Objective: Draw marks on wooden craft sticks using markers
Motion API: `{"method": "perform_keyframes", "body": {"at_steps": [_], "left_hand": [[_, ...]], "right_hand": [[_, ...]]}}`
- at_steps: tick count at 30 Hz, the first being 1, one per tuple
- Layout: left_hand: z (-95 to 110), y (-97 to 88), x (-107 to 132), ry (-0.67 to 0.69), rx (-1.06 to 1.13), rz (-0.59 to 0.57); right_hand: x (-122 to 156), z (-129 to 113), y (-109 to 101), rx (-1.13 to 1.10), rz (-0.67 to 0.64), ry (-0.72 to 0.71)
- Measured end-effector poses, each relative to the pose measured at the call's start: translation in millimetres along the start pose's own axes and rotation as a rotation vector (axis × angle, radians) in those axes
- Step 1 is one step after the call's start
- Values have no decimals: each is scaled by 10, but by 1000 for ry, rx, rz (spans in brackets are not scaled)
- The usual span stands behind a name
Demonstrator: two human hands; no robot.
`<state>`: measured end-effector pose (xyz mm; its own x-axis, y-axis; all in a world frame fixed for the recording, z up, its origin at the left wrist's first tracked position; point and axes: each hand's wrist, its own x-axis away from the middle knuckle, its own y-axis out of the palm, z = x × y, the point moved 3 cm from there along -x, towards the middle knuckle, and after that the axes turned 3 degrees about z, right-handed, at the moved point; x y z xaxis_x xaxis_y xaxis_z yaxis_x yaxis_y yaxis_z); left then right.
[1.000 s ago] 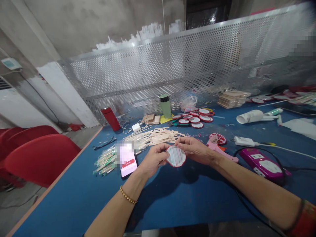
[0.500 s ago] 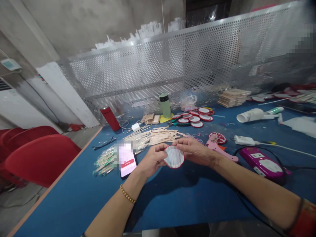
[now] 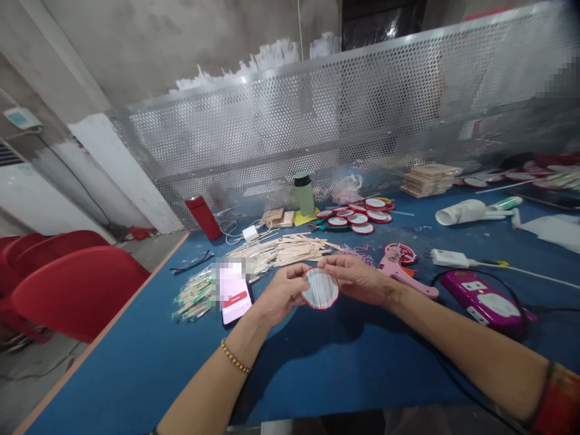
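Observation:
A round disc with a pale, streaky face and a red rim is held up above the blue table. My left hand pinches its left edge between thumb and fingers. On the upper right edge, the fingers of my right hand are closed on the same disc. Behind my hands lie flat wooden sticks. A pink glue gun rests just beyond my right wrist, beside a red patterned disc. Left of my left hand is a lit phone.
Several red-rimmed discs are piled near a green tumbler. A red bottle stands at the left. Green-tipped sticks lie by the phone. A purple power box with cables sits right. A perforated metal panel closes the back.
Both hands keep their grip and place. The disc looks very slightly turned, its face a little more toward me; otherwise the view has only shifted a touch.

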<state>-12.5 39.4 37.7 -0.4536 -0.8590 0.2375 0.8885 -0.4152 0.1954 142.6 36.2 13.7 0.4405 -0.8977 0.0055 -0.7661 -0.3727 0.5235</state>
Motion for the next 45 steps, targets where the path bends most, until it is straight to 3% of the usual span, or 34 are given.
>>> {"method": "perform_keyframes", "body": {"at_steps": [21, 30, 35, 38, 40, 43, 45], "left_hand": [[-11, 5, -16, 29, 17, -30], [-49, -19, -43, 15, -8, -15], [-169, -91, -146, -23, -138, 53], [-235, -144, -203, -25, -250, 118], [-248, -167, -224, -3, -312, 145], [-230, -193, -240, 61, -377, 175], [-222, -210, -256, 90, -397, 181]], "right_hand": [[-17, 20, -35, 34, -31, -8], [-30, 42, -101, 93, 25, 26], [-97, 93, -208, 271, 114, 76], [-105, -66, -276, 464, 241, 16], [-53, -303, -285, 573, 349, -151], [93, -670, -221, 628, 378, -355], [194, -845, -185, 627, 407, -399]]}}
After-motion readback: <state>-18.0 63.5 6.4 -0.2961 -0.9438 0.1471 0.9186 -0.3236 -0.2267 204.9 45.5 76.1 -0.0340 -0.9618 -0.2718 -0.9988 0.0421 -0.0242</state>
